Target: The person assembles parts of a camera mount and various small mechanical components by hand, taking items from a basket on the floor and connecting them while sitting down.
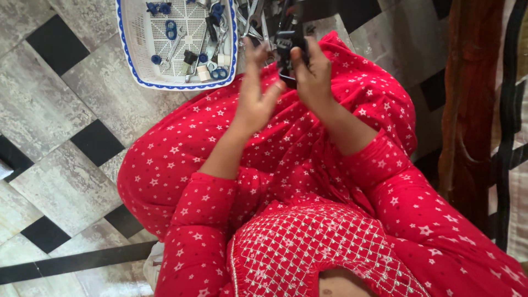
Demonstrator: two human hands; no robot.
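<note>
Floor: large pale grey tiles with a streaked, stone-like surface, set on the diagonal with small black squares at the corners and a black strip near the lower left edge.

Red garment: soft cloth printed with small white stars, covering the seated person's lap and both sleeves; the chest panel carries a white stitched lattice.

Curtain: a hanging fold of rust-brown fabric along the right side, with dark bands beside it.

Tray: a white plastic basket with a perforated grid bottom and a blue scalloped rim, resting on the floor just beyond the knees. It holds loose small parts: blue rings and caps, thin metal rods, black and white pieces. More metal pieces lie in a heap just right of the tray, at the top edge.

Right hand: raised above the lap, fingers curled around a small black part, which it grips from the side with thumb and fingertips. The part is hard, dark and blocky; its finer shape cannot be told.

Left hand: beside the right, blurred, fingers spread and pointing upward, holding nothing, fingertips close to the black part.
</note>
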